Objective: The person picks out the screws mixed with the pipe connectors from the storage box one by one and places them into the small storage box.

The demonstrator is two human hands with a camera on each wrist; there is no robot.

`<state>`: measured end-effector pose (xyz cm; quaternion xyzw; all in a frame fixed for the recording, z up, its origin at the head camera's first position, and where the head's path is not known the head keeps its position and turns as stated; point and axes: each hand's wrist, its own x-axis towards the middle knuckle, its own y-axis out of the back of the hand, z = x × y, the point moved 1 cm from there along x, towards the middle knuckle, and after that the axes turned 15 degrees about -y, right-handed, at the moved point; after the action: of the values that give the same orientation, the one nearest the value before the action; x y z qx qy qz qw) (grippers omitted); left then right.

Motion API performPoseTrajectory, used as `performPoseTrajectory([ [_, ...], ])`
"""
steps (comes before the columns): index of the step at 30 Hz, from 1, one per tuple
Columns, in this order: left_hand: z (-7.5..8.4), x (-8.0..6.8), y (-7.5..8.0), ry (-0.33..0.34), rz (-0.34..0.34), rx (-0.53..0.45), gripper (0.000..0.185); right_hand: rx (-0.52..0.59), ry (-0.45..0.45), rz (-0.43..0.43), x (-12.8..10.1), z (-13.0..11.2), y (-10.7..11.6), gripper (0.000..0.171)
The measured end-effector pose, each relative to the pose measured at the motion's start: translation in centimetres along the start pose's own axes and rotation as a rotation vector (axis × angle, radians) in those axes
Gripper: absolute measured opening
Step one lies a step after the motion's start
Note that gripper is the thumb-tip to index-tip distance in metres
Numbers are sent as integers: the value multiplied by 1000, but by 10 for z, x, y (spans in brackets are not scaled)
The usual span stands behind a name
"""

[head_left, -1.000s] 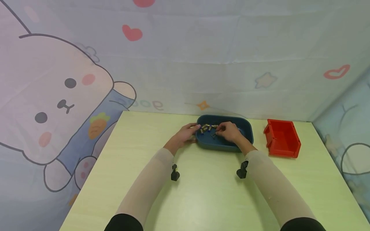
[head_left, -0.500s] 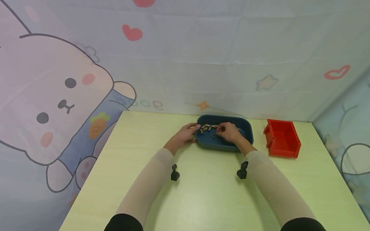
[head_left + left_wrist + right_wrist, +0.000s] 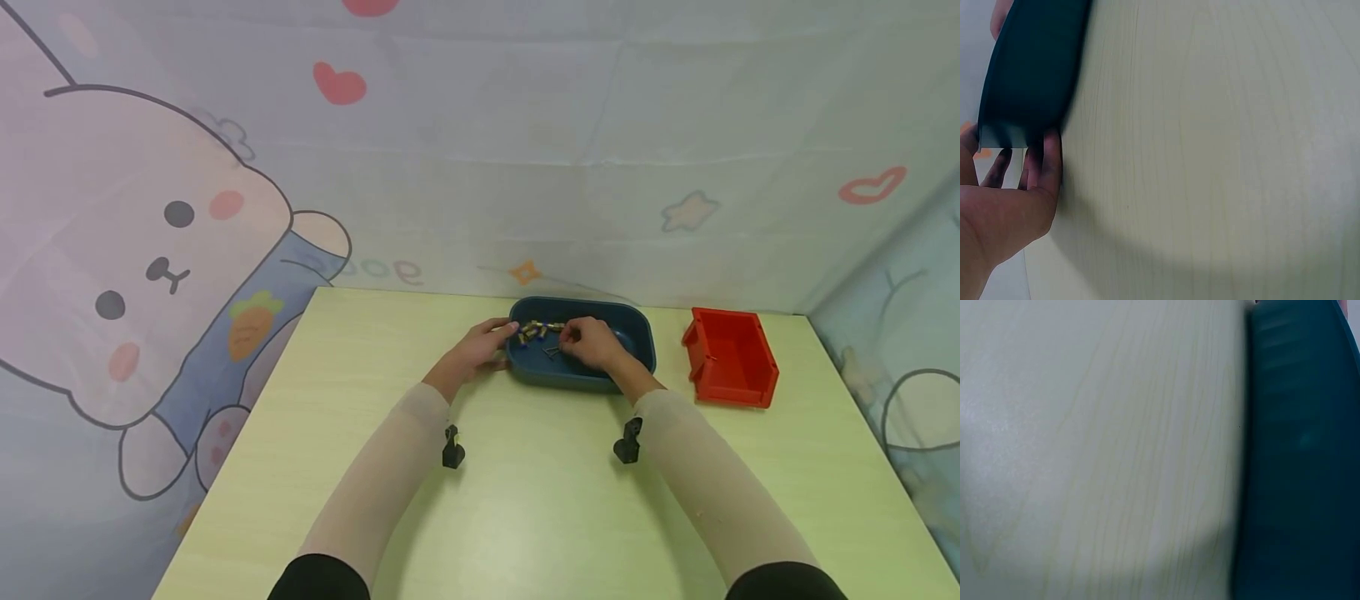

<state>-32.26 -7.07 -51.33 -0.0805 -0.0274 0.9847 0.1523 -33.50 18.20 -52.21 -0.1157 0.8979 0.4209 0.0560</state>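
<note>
**Sorting in the blue tray: parts still heaped, red bin still bare**

As far as the head view shows, the work is at an early stage. A cluster of small parts [image 3: 538, 332], yellowish and blue and too small to identify, lies in the left half of the tray [image 3: 637, 337], with one darker piece [image 3: 551, 352] lying apart, just in front of the heap. The red bin [image 3: 731, 358] stands to the right of the tray, apart from it, and what shows of its inside holds nothing. So I judge that nothing has been moved across yet and the whole heap is left to handle.

The left hand [image 3: 480, 350] rests at the tray's left end, its fingers fairly straight against the outer wall and the thumb up at the rim; the left wrist view shows the fingers [image 3: 1047, 162] lying along the dark wall, steadying rather than gripping. The right hand [image 3: 596, 343] reaches over the near rim into the tray, fingers curled and bunched together toward the heap. Whether they already pinch a part I cannot tell, as the fingertips are too small in the head view and the right wrist view shows only the tray wall and bench [image 3: 525, 500]. Both forearms lie stretched forward over the bench, sleeved, converging on the tray.
</note>
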Motion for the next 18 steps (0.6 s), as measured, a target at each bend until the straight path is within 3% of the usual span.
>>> performPoseTrajectory([
  [18,3,-3,0,14,-15,-15,64,-13,8,-36,-1,-1,1,9],
])
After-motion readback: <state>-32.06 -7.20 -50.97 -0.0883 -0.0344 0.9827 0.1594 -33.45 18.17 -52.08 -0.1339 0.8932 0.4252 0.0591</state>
